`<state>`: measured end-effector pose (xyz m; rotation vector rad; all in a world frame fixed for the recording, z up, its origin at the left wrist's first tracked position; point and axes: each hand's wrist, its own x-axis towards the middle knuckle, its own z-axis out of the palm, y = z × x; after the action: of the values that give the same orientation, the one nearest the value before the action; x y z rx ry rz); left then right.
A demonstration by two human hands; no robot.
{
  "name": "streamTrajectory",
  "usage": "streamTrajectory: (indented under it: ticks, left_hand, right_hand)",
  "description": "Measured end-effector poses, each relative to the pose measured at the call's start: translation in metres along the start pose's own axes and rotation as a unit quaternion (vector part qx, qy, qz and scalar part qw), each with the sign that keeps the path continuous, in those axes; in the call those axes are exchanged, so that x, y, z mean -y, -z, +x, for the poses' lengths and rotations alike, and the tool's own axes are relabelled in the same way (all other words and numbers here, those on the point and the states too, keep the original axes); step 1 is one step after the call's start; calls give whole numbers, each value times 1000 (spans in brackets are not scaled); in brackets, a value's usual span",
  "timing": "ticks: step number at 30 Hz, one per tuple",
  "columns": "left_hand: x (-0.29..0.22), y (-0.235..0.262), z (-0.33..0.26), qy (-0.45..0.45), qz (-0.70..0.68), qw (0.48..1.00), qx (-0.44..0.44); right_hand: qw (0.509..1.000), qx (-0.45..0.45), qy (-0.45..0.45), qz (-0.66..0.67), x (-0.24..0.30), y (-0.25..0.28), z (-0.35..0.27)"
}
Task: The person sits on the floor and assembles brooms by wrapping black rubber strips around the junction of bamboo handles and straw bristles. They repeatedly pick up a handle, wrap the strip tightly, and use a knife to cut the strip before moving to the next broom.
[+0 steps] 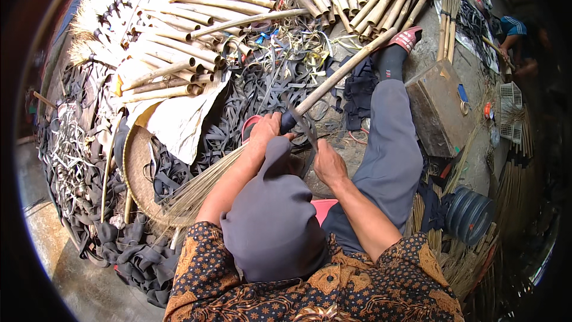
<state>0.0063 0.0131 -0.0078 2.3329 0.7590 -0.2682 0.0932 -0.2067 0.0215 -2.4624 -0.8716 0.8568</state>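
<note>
A broom lies slantwise before me, its long bamboo handle [342, 74] reaching up toward my right foot and its straw bristles [205, 182] passing under my left forearm. Dark wrapping [287, 121] covers the joint between handle and straw. My left hand [266, 130] is closed around the broom just below that wrapping. From the wrapping a flat dark grey strip [305, 126], apparently rubber, runs tight to my right hand [329, 163], whose fingers are closed on it. Part of the left fingers is hidden behind my raised knee.
Loose black strips [256, 89] cover the floor ahead. Bamboo handles [185, 42] with straw heads are piled at the far left, beside a woven tray [134, 170]. A wooden box [438, 110] and a ribbed dark container [469, 216] stand right. Another person's arm [511, 42] shows far right.
</note>
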Motion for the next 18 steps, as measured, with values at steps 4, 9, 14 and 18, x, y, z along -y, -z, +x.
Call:
streamTrajectory:
  ticks: [4,9,14,18]
  left_hand:
    - [1,-3,-3,8,-30,999,-25]
    - [-4,7,-6,40,-59,995,76]
    - [-3,11,-8,56,-89,993,54]
    - [4,13,-5,32,-147,985,81]
  right_hand:
    - [997,-37,-4,70,1,-1,1]
    - [998,-12,8,58,-2,-2,1]
    - [996,-32,-2,88,-7,-6,3]
    - [995,-42,1,89,-10,-10,3]
